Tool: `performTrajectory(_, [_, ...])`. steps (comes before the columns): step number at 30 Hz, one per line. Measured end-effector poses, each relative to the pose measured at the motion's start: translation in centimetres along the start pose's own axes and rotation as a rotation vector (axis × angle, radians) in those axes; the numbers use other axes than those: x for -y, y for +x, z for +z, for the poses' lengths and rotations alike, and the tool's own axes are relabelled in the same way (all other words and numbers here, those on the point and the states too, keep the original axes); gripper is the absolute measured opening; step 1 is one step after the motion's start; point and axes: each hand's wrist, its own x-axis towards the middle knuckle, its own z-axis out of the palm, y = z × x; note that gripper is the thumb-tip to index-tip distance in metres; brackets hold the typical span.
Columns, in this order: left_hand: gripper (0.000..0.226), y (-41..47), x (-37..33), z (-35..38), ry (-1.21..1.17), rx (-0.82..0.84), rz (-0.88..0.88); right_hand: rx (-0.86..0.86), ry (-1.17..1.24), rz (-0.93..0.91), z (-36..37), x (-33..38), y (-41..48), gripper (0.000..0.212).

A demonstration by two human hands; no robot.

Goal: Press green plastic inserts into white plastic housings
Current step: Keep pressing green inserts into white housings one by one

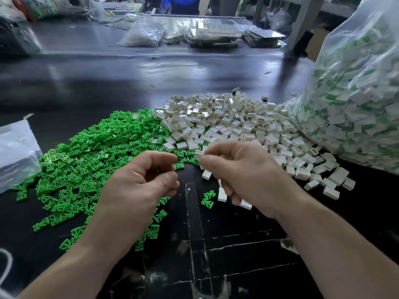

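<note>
left hand (142, 180): fingers curled in, thumb tip close to the forefinger, hovering at the near edge of the green heap; cannot tell whether an insert is pinched inside the curl
right hand (244, 173): thumb and forefinger pinch one white housing (199, 154), held out at its 10 o'clock toward the other hand
spare housings (222, 195): a few seem tucked under the lower fingers of the right hand, likely a stock to save trips back to the heap
hands: apart, with a narrow gap, fingertips facing across a bare strip of bench (216, 244)
green inserts (97, 152): loose heap at 9 to 11 o'clock of the hands, on the left hand's side, so each hand feeds from its own pile
white housings (226, 121): loose heap at 12 to 2 o'clock, touching the green heap where they meet
stray inserts (208, 198): two lie apart from the heap at 6 o'clock of the pinched housing
big bag (356, 93): clear, at 3 o'clock, packed with white-and-green pieces, probably finished ones, close by for dropping in
small bag (15, 152): clear, at 9 o'clock by the frame edge
step, judged: housing is ready; the insert must come to its opening, squarely aligned or it may jam
</note>
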Motion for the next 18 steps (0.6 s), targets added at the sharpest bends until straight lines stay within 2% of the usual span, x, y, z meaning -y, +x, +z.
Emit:
performTrajectory(2, [0.028,0.2,-0.1,-0.3,-0.046,-0.032,-0.064,-0.083,-0.567,-0.154,0.5,-1.0,0.2,0.022])
performTrajectory(3, [0.027,0.3,-0.1,-0.3,-0.064,-0.034,-0.090,-0.096,-0.773,-0.178,0.8,-1.2,0.3,0.026])
performTrajectory(5, [0.022,0.3,-0.2,-0.1,-0.107,-0.030,-0.122,-0.095,-0.982,-0.184,1.3,-1.4,0.7,0.026])
performTrajectory(10, [0.021,0.1,-0.2,0.5,-0.094,0.000,-0.111,-0.038,-1.152,-0.126,1.9,-1.2,2.2,0.015])
performTrajectory(18, [0.019,-0.1,-0.2,0.6,-0.117,0.040,-0.030,0.061,-1.130,-0.120,1.2,-0.8,1.6,0.018])
